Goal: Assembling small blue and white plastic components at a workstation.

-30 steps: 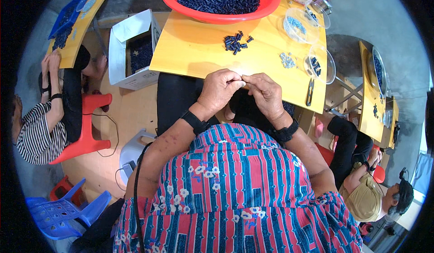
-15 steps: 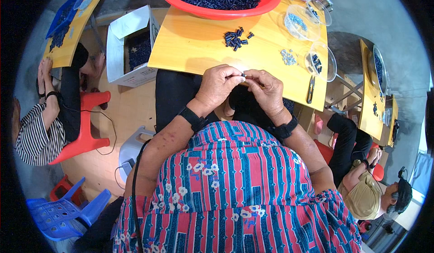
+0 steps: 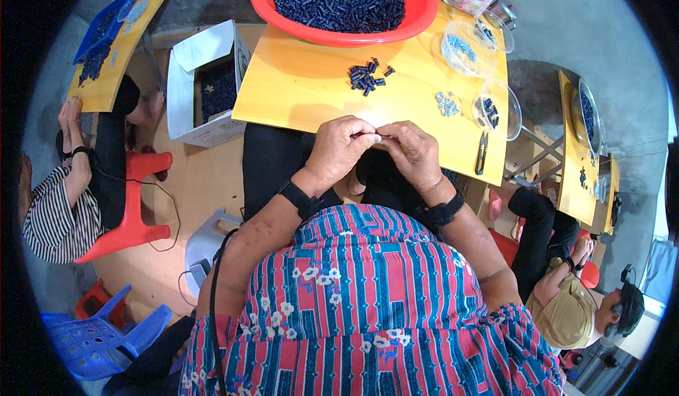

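Note:
My left hand (image 3: 343, 150) and my right hand (image 3: 412, 154) meet fingertip to fingertip just off the table's near edge. Both are pinched closed around a small dark part (image 3: 382, 136), mostly hidden by the fingers. Beyond them, a loose pile of short black tube-shaped parts (image 3: 366, 79) lies on the yellow table (image 3: 297, 84). To its right is a little heap of tiny pale, shiny pieces (image 3: 447, 104). A pair of dark thread snips (image 3: 482, 153) rests near the right edge, below a clear plastic tub (image 3: 505, 116) with some black parts.
A large red basin (image 3: 424, 21) full of black parts stands at the far side. Another clear tub (image 3: 467, 53) holds pale bluish pieces. Left of the table, an open white carton (image 3: 205, 130) contains dark parts. Other people sit at tables to the left and right.
The table and its contents sit slightly lower in the picture. My fingertips remain together; the dark part between them now shows less.

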### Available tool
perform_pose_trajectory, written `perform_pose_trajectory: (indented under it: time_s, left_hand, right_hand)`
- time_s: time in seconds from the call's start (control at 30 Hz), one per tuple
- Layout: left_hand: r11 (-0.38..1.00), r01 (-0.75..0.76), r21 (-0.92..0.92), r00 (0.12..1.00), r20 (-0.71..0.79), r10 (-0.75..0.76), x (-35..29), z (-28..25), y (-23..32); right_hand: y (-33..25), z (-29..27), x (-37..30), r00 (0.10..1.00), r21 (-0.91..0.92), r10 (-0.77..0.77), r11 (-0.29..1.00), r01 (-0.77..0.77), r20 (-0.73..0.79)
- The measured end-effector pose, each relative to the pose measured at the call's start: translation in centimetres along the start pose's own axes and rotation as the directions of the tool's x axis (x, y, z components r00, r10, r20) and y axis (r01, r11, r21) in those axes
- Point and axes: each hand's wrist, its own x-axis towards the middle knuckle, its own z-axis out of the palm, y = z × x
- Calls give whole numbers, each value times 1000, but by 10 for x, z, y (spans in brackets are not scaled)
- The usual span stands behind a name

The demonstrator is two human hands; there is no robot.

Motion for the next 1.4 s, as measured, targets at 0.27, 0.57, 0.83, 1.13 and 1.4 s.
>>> perform_pose_trajectory:
  time_s: [0.27,0.57,0.83,1.13,1.4]
  left_hand:
    - [994,-22,108,999,-35,26,8,-2,-6]
    - [978,-131,161,990,-25,137,4,-2,0]
    - [966,-152,210,987,-11,158,0,4,9]
    - [968,-170,183,984,-20,176,1,1,4]
    - [922,-287,261,953,-21,303,3,1,-12]
  right_hand:
    - [15,-23,43,961,-71,251,963,-260,-117]
    - [44,-18,84,996,-156,72,984,-81,-61]
    - [48,-26,90,997,-334,49,942,-27,58]
    - [46,-28,77,997,-407,66,913,-39,51]
    - [47,-20,53,987,-416,147,903,-109,60]
